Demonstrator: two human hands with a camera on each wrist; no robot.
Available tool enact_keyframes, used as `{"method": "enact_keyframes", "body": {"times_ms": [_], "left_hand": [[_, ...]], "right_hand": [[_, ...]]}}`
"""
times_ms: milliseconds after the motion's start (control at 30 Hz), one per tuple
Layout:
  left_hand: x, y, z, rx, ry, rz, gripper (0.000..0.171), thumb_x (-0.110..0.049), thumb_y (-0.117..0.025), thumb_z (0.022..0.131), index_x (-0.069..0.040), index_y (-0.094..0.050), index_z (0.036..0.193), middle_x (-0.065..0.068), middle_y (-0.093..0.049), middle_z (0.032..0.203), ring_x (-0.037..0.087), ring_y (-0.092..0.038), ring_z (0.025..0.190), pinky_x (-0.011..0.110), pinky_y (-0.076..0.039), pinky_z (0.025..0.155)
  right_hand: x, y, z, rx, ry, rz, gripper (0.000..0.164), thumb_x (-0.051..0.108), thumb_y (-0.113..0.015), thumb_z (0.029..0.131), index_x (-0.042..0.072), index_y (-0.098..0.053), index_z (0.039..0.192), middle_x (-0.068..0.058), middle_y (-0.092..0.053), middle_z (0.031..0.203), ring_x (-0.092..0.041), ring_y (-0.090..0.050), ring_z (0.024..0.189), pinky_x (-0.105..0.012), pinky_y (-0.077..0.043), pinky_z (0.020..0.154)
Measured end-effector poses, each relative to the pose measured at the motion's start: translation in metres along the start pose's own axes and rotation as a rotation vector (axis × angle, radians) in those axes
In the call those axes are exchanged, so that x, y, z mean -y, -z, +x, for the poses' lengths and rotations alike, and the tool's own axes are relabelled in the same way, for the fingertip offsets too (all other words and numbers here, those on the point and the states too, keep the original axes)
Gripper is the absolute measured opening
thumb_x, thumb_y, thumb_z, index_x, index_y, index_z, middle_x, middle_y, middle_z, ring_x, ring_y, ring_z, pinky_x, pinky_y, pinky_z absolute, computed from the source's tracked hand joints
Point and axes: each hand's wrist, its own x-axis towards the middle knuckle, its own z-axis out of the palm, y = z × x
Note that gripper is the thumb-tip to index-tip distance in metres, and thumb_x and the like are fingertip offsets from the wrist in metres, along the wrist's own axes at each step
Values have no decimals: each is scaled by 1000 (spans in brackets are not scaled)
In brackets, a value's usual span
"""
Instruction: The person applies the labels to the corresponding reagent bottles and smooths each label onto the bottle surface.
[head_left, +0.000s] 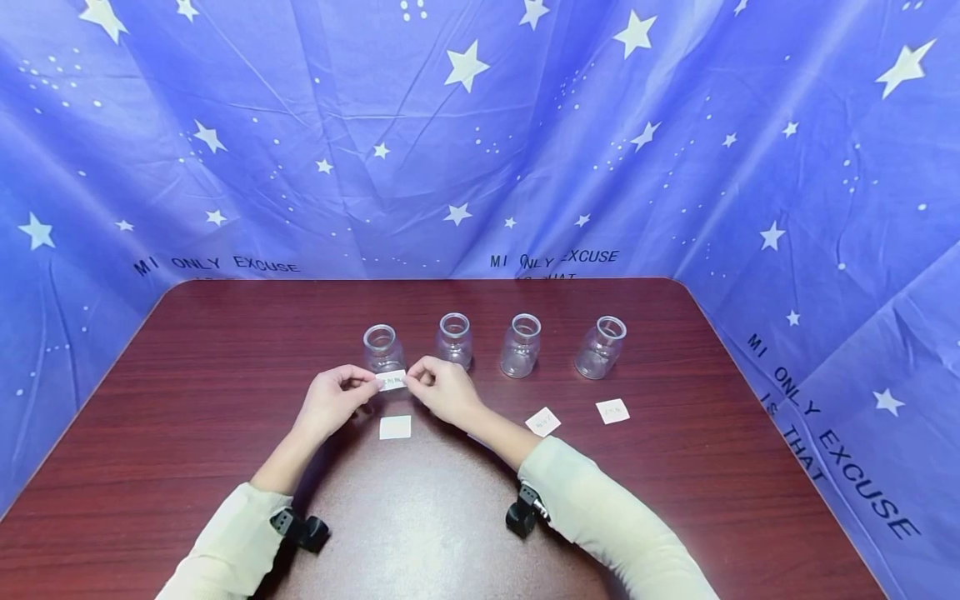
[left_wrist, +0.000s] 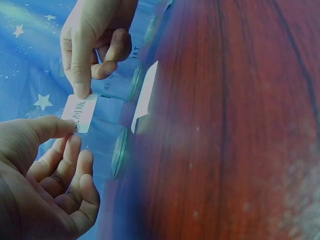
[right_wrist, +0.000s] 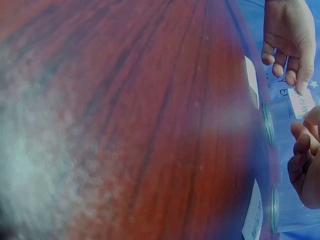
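Note:
A small white label with printed black characters is stretched between both hands, just in front of the leftmost glass jar. My left hand pinches its left end between thumb and index finger. At the other end, the thumb and index finger of my right hand pinch it too. In the left wrist view the label is upright, its characters facing the camera, and overlaps the clear jar behind. On the table below lies a blank white card.
More clear, lidless jars stand in a row to the right: one behind my right hand, another, and one farthest right. White cards with writing lie before them. A starry blue curtain surrounds the dark red table.

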Motion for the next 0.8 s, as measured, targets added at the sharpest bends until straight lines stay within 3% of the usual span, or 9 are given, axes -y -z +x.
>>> {"method": "enact_keyframes", "body": {"times_ms": [800], "left_hand": [[2,2,4,-15,21,27,25,-21,-68,84,1,-67,95,15,-69,71,11,-61,50,23,-44,45]], "right_hand": [[0,-7,6,-47,-9,-35,10,23,-64,87,14,-67,86,4,-61,64,1,-42,50,-14,-33,48]]}}
